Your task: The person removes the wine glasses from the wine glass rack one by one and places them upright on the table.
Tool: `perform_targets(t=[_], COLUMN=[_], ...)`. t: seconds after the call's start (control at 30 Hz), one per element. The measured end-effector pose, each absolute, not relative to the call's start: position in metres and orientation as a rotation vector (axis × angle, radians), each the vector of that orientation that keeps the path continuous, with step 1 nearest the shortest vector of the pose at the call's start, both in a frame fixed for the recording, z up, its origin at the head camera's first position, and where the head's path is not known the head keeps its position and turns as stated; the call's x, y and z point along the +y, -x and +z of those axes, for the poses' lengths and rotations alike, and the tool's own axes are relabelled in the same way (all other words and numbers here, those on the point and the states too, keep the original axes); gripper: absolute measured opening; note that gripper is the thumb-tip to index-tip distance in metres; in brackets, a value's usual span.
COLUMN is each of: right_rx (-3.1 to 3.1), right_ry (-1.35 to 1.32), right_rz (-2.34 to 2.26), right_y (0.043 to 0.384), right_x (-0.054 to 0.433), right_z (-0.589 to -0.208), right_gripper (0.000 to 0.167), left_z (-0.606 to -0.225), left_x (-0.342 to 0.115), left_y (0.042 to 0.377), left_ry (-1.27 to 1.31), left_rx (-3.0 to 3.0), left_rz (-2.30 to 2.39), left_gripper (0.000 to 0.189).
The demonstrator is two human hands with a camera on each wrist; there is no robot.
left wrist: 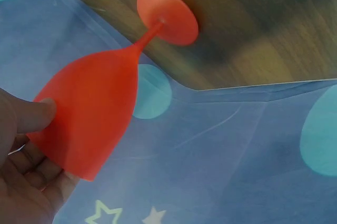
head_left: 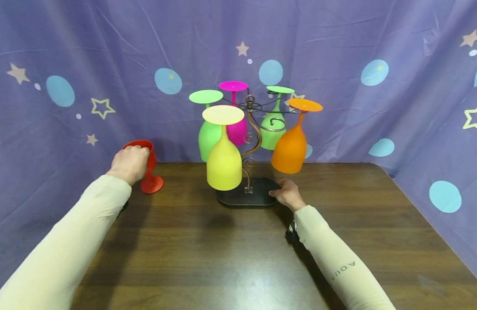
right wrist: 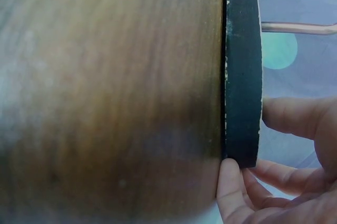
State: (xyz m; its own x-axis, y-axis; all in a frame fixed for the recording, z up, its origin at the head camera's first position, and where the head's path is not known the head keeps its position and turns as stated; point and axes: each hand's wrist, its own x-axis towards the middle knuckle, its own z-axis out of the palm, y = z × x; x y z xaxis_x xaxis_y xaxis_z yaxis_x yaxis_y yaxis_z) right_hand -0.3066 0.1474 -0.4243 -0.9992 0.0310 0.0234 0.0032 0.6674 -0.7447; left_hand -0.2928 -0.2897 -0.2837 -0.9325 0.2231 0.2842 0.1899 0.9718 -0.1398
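Note:
At the left back of the table my left hand (head_left: 130, 163) grips a red plastic wine glass (head_left: 152, 184) by its bowl. The left wrist view shows the thumb on the outside of the red bowl (left wrist: 89, 108) and fingers at its rim. The glass is upright, its foot at the tabletop. My right hand (head_left: 288, 193) holds the right end of the wine glass rack's black base (head_left: 230, 198). In the right wrist view the thumb lies on top of the base (right wrist: 245, 71), with fingers against its edge.
Upside down on the metal rack (head_left: 255, 122) hang a yellow glass (head_left: 224, 168), an orange glass (head_left: 290, 150), a magenta glass (head_left: 238, 129), a left green glass (head_left: 207, 137) and a right green glass (head_left: 271, 140). A patterned purple curtain (head_left: 339, 38) stands behind the wooden table (head_left: 176, 249).

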Motion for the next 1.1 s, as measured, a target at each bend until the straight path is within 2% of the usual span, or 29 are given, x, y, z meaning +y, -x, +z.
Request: perform_targets(t=[0.27, 0.67, 0.93, 1.1], right_rx=[-2.839, -2.855, -2.847, -2.849], right_ry=[0.036, 0.021, -0.004, -0.006], right_rz=[1.25, 1.224, 1.234, 1.221], right_y=[0.307, 0.31, 0.311, 0.31], right_x=[0.144, 0.146, 0.147, 0.148], right_z=[-0.423, -0.425, -0.426, -0.428], right_gripper=[0.028, 0.037, 0.032, 0.033], left_z=[-0.285, -0.29, -0.291, -0.296], left_x=[-0.3, -0.302, -0.3, -0.293], left_y=[0.295, 0.294, 0.295, 0.295], left_ry=[0.239, 0.252, 0.22, 0.289], left_rx=[-2.842, -2.8, -2.77, -2.648], left_rz=[0.124, 0.175, 0.153, 0.16], left_gripper=[0.016, 0.019, 0.04, 0.035])
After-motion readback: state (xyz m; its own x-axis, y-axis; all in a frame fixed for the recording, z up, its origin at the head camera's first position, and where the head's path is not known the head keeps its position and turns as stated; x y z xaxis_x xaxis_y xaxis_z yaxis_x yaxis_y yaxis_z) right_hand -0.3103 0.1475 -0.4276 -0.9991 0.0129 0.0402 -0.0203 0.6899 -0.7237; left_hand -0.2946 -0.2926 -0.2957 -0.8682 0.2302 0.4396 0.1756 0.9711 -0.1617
